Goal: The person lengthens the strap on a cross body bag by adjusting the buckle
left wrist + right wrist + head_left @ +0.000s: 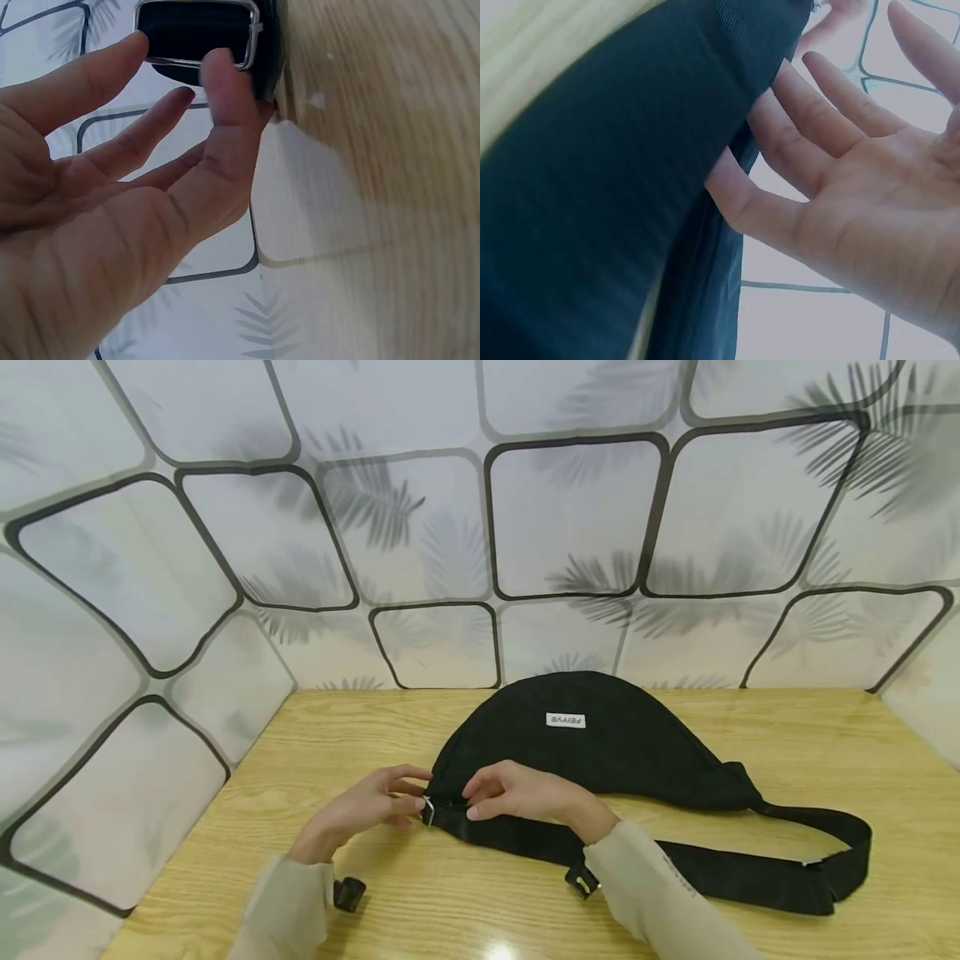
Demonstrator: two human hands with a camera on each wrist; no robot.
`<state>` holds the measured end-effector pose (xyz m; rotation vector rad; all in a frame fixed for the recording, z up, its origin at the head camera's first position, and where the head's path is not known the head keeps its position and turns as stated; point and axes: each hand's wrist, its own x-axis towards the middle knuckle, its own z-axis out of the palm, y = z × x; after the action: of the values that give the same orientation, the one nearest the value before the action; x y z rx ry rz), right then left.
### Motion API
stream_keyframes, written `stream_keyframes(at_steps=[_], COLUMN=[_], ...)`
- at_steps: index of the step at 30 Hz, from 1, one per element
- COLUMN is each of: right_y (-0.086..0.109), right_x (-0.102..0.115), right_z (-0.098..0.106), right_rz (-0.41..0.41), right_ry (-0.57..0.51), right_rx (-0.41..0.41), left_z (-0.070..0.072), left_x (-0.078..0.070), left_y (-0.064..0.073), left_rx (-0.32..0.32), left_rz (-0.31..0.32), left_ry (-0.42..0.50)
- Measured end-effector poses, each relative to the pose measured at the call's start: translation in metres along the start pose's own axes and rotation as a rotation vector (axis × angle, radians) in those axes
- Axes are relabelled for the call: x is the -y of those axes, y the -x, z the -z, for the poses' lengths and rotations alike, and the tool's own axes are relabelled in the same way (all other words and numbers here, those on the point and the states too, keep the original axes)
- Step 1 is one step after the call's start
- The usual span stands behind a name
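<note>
A black waist bag (592, 752) with a small white label lies on the table, its curved side away from me. Its wide black strap (517, 837) runs along the near side and loops back at the right. At the bag's left end, my left hand (375, 806) has its fingertips right at a silver metal buckle (196, 61); thumb and fingers are spread apart at its lower edge. Close by, my right hand (525, 793) reaches over the strap with loosely bent fingers. In the right wrist view, those fingertips (731, 180) meet the strap's edge, partly hidden behind it.
The wooden table (330, 735) ends at a patterned cloth wall (420, 552) at the back and left. A metal slider (812, 862) sits on the strap's right part. Small black devices (348, 893) are at both wrists.
</note>
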<state>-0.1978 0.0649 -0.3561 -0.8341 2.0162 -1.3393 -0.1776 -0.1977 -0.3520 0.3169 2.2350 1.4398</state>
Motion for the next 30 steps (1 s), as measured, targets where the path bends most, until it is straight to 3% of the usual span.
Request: stream_keyframes(at_steps=[6, 13, 18, 30], right_y=[-0.006, -0.009, -0.010, -0.012], right_x=[0.002, 0.003, 0.004, 0.005], right_z=[-0.009, -0.013, -0.017, -0.023], right_rz=[-0.036, -0.058, -0.068, -0.047], right_ry=[0.014, 0.005, 0.008, 0.188], right_rx=[0.006, -0.005, -0.023, -0.098], left_z=[-0.004, -0.004, -0.003, -0.002], left_x=[-0.004, -0.003, -0.001, -0.004], left_y=[-0.004, -0.004, -0.004, -0.004], left_rx=[0.023, 0.045, 0.065, 0.071], left_rz=[-0.028, 0.016, -0.013, -0.061], left_ry=[-0.081, 0.072, 0.080, 0.052])
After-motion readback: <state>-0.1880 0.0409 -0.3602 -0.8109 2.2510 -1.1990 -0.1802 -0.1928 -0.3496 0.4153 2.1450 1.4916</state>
